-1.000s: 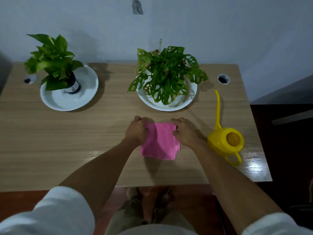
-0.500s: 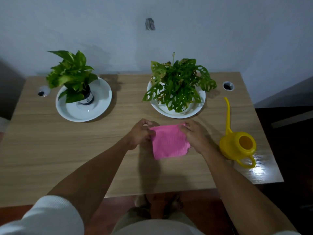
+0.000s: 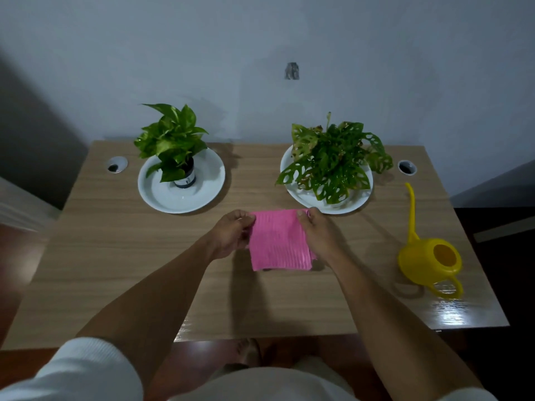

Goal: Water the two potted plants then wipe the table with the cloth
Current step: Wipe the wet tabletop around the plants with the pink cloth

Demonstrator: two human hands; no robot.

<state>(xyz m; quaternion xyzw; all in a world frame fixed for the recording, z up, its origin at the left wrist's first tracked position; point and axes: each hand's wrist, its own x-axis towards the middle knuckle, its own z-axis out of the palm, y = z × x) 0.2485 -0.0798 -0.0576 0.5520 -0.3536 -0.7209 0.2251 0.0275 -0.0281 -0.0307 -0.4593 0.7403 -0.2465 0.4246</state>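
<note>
We saw the pink cloth (image 3: pixel 278 241) held up over the middle of the wooden table (image 3: pixel 121 256), stretched between both hands. The left hand (image 3: pixel 230 235) pinched its upper left corner, and the right hand (image 3: pixel 320 234) gripped its upper right edge, so the cloth hung flat toward the tabletop; whether its lower edge touched the wood we could not tell. At ten o'clock from the cloth stood a leafy plant (image 3: pixel 170 140) in a dark pot on a white dish (image 3: pixel 208 180). At two o'clock a plant with holed leaves (image 3: pixel 333 163) filled a second white dish (image 3: pixel 362 198), just beyond the right hand. At three o'clock, well apart from the cloth, a yellow watering can (image 3: pixel 425 264) sat upright near the table's right edge.
</note>
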